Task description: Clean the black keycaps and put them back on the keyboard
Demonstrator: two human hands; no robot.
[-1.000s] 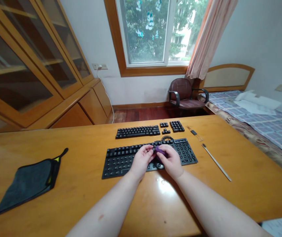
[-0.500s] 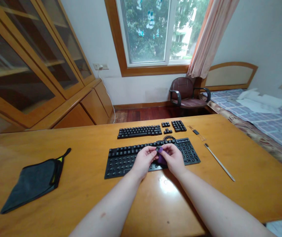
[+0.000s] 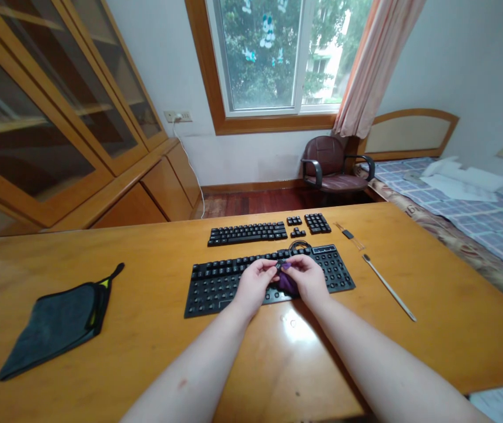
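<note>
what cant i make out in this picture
All in the head view:
Keyboard: middle hidden by the left hand and right hand.
Black piece: too small to read any marking, partly covered by the left hand.
Purple cloth: partly hidden by the right hand.
Paper: cut off by the bottom edge.

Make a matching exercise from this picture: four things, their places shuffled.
1. crumpled purple cloth
2. slim pale dark-tipped rod
3. folded grey black-trimmed cloth
4. maroon padded chair

A. beyond the yellow-brown wooden desk
B. right of the black keyboard base
C. held in the right hand
D. on the desk's left side

Pairs: 1-C; 2-B; 3-D; 4-A
</note>
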